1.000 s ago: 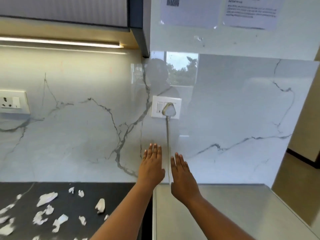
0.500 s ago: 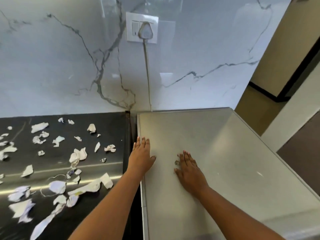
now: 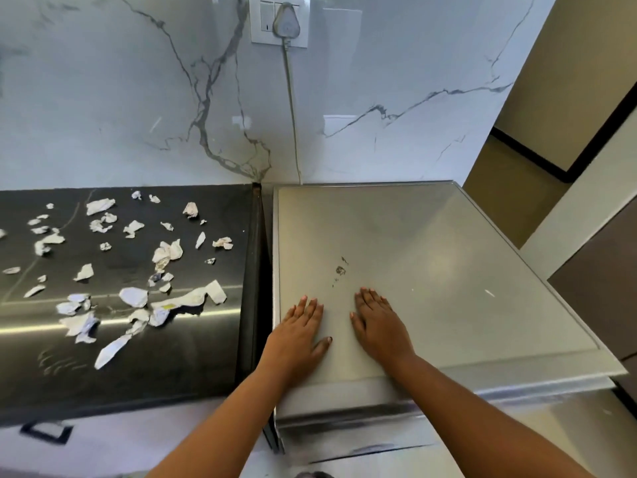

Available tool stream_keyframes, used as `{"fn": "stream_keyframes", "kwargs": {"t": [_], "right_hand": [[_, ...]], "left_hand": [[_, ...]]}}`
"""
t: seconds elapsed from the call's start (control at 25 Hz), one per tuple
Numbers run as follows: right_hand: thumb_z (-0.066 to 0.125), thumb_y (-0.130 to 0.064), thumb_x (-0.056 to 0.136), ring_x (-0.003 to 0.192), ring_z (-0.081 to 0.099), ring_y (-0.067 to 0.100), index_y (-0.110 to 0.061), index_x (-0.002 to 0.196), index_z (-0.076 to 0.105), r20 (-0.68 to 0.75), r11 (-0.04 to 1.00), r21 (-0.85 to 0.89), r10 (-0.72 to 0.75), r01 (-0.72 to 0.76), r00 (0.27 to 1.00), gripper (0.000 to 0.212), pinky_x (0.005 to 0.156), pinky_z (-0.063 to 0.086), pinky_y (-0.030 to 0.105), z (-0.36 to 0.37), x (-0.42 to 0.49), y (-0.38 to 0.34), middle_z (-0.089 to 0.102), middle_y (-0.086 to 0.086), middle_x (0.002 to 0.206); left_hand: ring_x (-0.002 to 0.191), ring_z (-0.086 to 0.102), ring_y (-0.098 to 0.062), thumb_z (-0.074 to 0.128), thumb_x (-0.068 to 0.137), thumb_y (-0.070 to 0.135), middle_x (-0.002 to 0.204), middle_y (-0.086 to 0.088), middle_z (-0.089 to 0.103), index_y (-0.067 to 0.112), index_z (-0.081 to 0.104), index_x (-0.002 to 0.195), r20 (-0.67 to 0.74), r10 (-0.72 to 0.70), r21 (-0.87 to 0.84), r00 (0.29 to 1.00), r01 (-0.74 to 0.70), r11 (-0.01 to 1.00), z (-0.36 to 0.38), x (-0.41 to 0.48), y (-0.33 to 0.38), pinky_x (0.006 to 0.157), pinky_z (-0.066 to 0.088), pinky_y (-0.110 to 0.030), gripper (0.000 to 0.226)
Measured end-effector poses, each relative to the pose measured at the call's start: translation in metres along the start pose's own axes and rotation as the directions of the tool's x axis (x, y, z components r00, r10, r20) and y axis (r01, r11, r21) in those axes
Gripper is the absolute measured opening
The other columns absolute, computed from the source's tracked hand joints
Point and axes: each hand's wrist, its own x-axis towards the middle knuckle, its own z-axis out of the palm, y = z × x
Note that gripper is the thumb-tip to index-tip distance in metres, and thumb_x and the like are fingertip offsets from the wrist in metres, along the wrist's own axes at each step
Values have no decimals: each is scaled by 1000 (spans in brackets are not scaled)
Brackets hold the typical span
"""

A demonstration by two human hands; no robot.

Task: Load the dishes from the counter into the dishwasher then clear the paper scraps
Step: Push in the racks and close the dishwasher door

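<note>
We find left hand (image 3: 300, 331) and right hand (image 3: 379, 326) flat, empty, on the dishwasher (image 3: 431, 253). Risk: careless sweeping scatters scraps (image 3: 132, 296) off the table (image 3: 189, 357).

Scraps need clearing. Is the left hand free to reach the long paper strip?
Probably yes: the left hand lies flat, empty, and nothing stands between it and the long paper strip.

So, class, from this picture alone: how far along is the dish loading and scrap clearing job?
Done: no dishes show on the glossy black counter, though their loading cannot be confirmed. In hand: the left hand and right hand lie flat on the grey metal appliance top, holding nothing. Left: the torn white paper scraps lie scattered over that counter, uncleared.
</note>
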Motion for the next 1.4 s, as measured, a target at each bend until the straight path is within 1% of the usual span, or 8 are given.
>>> {"fn": "stream_keyframes", "kwargs": {"t": [0.2,0.32,0.48,0.64,0.76,0.88,1.2,1.4], "right_hand": [[25,-44,97,144,17,18,-10,147,25,72,994,-10,-109,110,991,60,114,4,24,-6,-38,10,21,7,155],[3,-58,90,145,14,18,-11,148,19,99,985,-36,-164,168,981,77,115,4,26,-8,-66,18,17,5,156],[-17,-63,83,144,20,19,-11,146,25,118,965,-23,-258,262,959,92,114,3,27,-5,-112,28,23,6,154],[20,-45,94,141,27,18,-16,142,37,114,945,100,-320,310,940,58,112,9,22,-10,-119,35,34,1,149],[53,-18,94,134,38,14,-13,126,56,132,879,391,-347,273,929,33,114,15,20,-16,-120,38,49,5,138],[59,-14,91,127,46,10,-11,114,66,112,780,603,-289,166,951,24,115,24,27,-14,-126,38,60,6,126],[48,-44,90,126,49,17,-28,102,71,117,684,729,-151,18,982,30,112,32,37,-4,-125,40,65,1,120],[49,-43,90,124,51,14,-22,102,72,89,680,732,-148,36,985,33,111,33,33,-2,-126,36,66,2,119]], "left_hand": [[144,-11,-11,-18,65,77,158,-1,-5,16,-2,150,20,35,68,999,-36,997,16,-53,27,110,-15,-21,106],[139,-16,-8,-24,61,79,157,1,-8,16,-4,149,3,-12,102,1000,11,995,20,-73,30,111,-17,-23,110],[146,-7,-14,14,75,81,153,3,-14,13,-9,147,19,-70,131,997,67,989,25,-104,37,114,-11,-24,102],[145,-11,-15,64,80,46,153,4,-19,15,-17,144,16,-63,132,998,60,989,28,-128,41,114,-13,-23,108],[145,-8,-10,72,75,39,155,8,-9,18,-3,149,-36,-86,66,996,88,994,35,-134,42,112,-14,-21,108],[146,-1,-12,76,73,36,158,5,3,20,5,149,-121,-94,47,988,101,994,46,-133,38,114,-12,-22,105],[132,40,-30,86,53,40,143,-11,44,11,36,139,-397,-15,205,918,104,973,78,-127,36,114,23,-40,104],[125,37,-27,80,61,33,135,-14,49,9,39,135,-558,50,253,828,113,961,93,-120,30,112,24,-39,88]]}}
